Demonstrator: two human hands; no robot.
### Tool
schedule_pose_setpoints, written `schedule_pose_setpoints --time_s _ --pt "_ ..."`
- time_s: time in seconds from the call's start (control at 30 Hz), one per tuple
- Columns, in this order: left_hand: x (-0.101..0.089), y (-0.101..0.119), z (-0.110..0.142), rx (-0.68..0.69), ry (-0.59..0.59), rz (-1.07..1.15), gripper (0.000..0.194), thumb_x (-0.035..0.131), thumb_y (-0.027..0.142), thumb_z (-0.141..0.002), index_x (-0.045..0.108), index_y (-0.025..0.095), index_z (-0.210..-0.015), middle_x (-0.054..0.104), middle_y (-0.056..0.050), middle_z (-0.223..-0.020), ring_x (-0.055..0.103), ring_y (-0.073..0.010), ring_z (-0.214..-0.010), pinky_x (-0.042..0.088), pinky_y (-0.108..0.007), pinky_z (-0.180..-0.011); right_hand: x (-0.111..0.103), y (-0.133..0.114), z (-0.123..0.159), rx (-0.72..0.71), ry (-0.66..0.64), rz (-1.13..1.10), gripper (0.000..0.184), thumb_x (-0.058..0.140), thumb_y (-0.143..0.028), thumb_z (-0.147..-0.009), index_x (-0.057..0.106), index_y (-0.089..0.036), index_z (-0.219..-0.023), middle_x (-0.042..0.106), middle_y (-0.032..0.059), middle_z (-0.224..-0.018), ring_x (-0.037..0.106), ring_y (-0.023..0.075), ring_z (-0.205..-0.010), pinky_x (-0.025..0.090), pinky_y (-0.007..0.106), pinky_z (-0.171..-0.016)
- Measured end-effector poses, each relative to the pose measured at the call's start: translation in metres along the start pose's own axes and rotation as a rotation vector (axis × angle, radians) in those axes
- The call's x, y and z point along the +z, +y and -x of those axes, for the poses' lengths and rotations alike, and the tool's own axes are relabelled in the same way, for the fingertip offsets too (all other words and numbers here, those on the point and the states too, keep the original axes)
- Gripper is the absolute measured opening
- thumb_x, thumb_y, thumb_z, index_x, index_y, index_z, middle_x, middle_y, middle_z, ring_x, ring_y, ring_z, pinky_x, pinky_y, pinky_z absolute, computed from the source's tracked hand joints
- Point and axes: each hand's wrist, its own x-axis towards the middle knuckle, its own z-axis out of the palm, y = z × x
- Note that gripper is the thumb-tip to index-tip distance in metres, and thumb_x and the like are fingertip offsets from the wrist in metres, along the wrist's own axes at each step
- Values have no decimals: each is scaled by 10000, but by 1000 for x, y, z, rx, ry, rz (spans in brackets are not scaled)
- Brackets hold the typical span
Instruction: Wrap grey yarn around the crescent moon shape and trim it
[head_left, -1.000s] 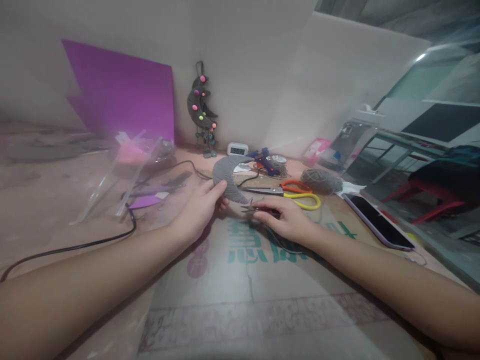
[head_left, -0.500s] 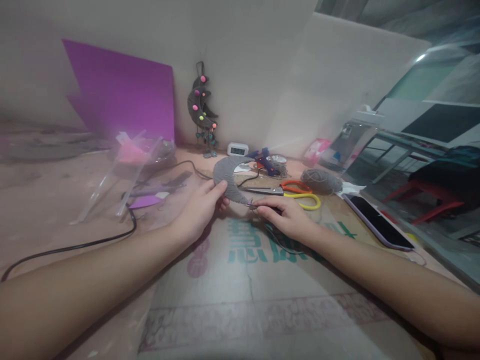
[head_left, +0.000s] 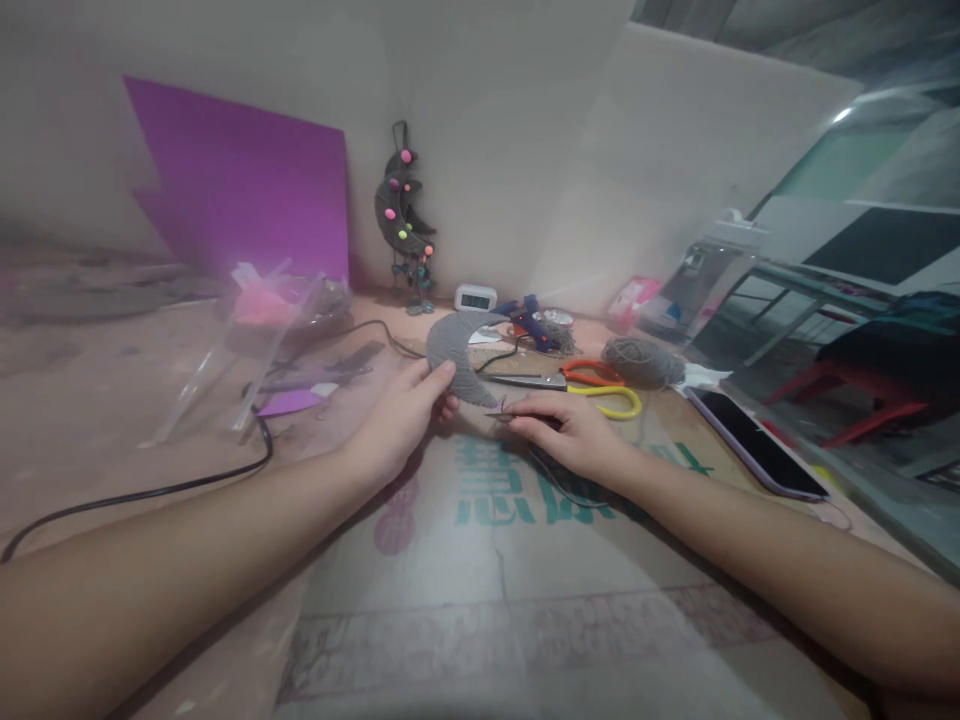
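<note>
A crescent moon [head_left: 456,362] wrapped in grey yarn is pinched between the thumb and fingers of my left hand [head_left: 420,405], its opening facing right. A small purple bit shows at its lower tip. My right hand [head_left: 564,425] is closed on a thin dark pointed tool [head_left: 501,416], whose point lies just below that lower tip; its exact kind is hard to make out. A strand of grey yarn [head_left: 559,492] loops down under my right hand onto the printed cardboard [head_left: 420,620]. Scissors [head_left: 540,381] with orange and yellow handles lie behind my right hand.
Behind stand a glue gun [head_left: 531,322], a small white digital clock [head_left: 475,298] and a hanging moon decoration [head_left: 397,215]. A grey yarn ball [head_left: 641,362] and a phone [head_left: 754,445] lie right. A black cord [head_left: 150,495], clear sticks [head_left: 259,385] and a purple sheet [head_left: 255,190] are left.
The dark pointed tool in my right hand has shifted slightly left and down, its point now showing beneath the moon's lower tip. My left hand and the moon stay nearly still.
</note>
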Motion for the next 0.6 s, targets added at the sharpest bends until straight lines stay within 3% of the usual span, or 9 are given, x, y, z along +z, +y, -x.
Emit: schedule_pose_setpoints --time_s 0.23,0.6 --pt "-1 -2 -1 12 8 3 215 581 367 -852 542 193 -730 566 20 -611 518 -103 -555 387 -205 -544 1 -2 4 -75 -50 38 249 569 -346 -910 730 -168 -975 736 70 -880 672 174 -777 500 260 -693" --pt "1 1 1 -1 -1 16 209 575 359 -855 540 192 -734 552 23 -615 510 -104 -543 386 -210 -539 0 -3 1 30 5 13 257 538 -312 -918 739 -178 -1007 757 77 -1008 702 198 -900 535 298 -790"
